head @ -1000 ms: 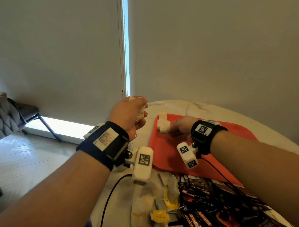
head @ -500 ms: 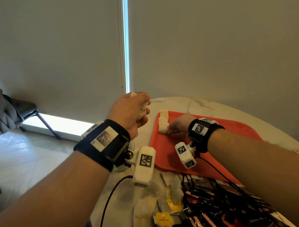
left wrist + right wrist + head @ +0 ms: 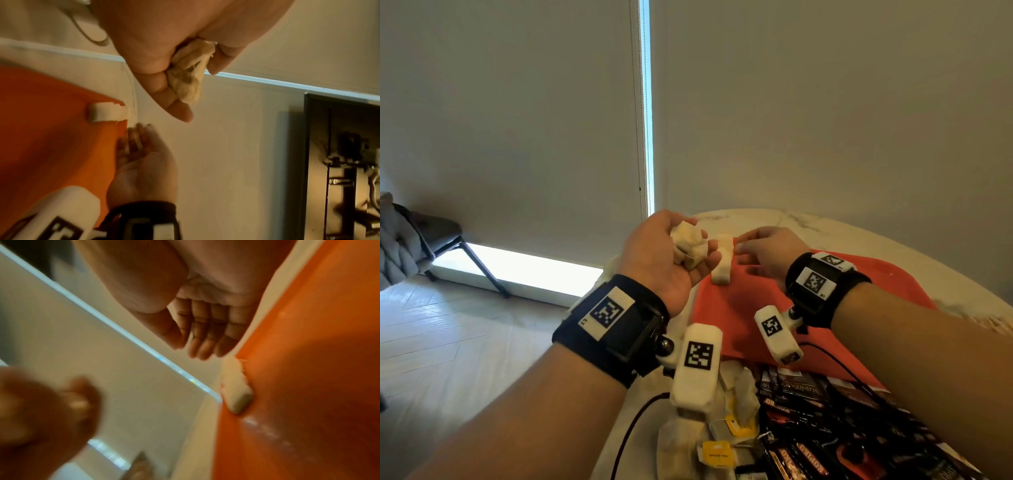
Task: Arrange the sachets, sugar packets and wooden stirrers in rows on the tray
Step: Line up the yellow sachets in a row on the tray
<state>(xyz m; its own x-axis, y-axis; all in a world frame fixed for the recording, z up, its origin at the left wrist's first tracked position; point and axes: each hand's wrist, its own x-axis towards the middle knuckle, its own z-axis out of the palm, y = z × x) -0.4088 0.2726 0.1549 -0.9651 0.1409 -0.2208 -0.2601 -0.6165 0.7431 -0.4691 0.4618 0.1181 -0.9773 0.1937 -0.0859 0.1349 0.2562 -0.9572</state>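
My left hand is turned palm up beside the tray's far left corner and grips a bunch of white sachets. A short row of white sachets lies along the far left edge of the red tray. My right hand hovers just right of that row with straight fingers, holding nothing.
The tray sits on a white marble table. At the near edge lie yellow-tagged tea bags and a heap of several dark coffee sachets. A chair stands on the floor at far left.
My right hand let go of the sachets on the tray and lifted away, fingers straightening. My left hand turned palm up, showing its bunch of sachets.
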